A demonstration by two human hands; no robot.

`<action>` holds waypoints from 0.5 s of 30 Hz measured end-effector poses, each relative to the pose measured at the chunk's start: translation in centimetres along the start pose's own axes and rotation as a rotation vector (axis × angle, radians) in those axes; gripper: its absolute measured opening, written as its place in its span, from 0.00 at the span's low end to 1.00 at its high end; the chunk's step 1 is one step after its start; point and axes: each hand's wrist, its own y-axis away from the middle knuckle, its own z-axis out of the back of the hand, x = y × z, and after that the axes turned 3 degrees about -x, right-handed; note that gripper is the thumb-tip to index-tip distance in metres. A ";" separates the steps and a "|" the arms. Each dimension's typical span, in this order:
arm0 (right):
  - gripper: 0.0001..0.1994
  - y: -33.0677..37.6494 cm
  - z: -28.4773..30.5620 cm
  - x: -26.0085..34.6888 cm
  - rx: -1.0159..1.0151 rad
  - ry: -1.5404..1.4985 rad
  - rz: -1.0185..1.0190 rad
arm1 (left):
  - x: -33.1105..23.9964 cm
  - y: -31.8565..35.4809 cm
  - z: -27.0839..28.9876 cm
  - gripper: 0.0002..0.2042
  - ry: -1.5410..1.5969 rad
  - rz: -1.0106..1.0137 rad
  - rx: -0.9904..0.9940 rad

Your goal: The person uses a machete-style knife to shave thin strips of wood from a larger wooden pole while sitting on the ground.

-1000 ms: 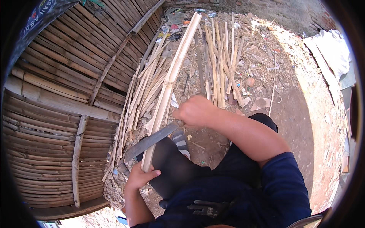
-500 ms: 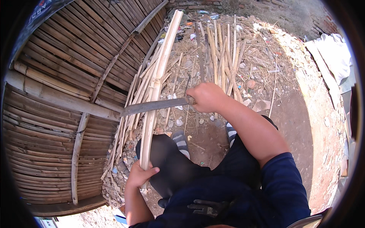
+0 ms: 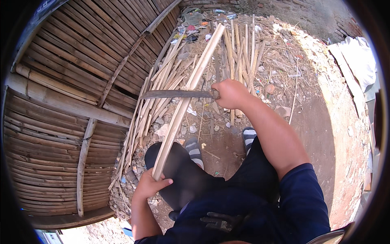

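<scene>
A long split bamboo strip (image 3: 174,127), pale and hollow on its inner face, slants up and away from my left knee. My left hand (image 3: 151,185) is closed round its near end. The fingers of my right hand (image 3: 230,94) are wrapped round the handle of a machete (image 3: 178,94). The dark blade lies level across the strip, just below a node with rough, frayed fibres, and its tip reaches past the strip to the left. Whether the edge bites into the bamboo or only rests on it, I cannot tell.
Split bamboo strips (image 3: 162,77) lie heaped beside a slatted bamboo wall (image 3: 61,122) on the left. More thin sticks (image 3: 241,57) lie straight ahead on ground strewn with rubble and litter. A white cloth sack (image 3: 357,61) is at the far right.
The bamboo strip's far end has swung to the right and lower. My right hand and the machete have moved a little up and right, the blade now more level.
</scene>
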 end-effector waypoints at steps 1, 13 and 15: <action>0.13 0.1 0.0 0.3 -0.013 -0.021 0.007 | 0.3 0.1 0.0 0.18 0.030 0.021 0.011; 0.12 3.0 -0.5 3.7 0.140 0.104 0.095 | -0.5 0.8 -0.6 0.17 0.042 0.056 0.005; 0.13 0.8 0.4 0.1 0.116 0.117 -0.035 | -1.0 0.1 -0.8 0.18 -0.003 0.031 -0.045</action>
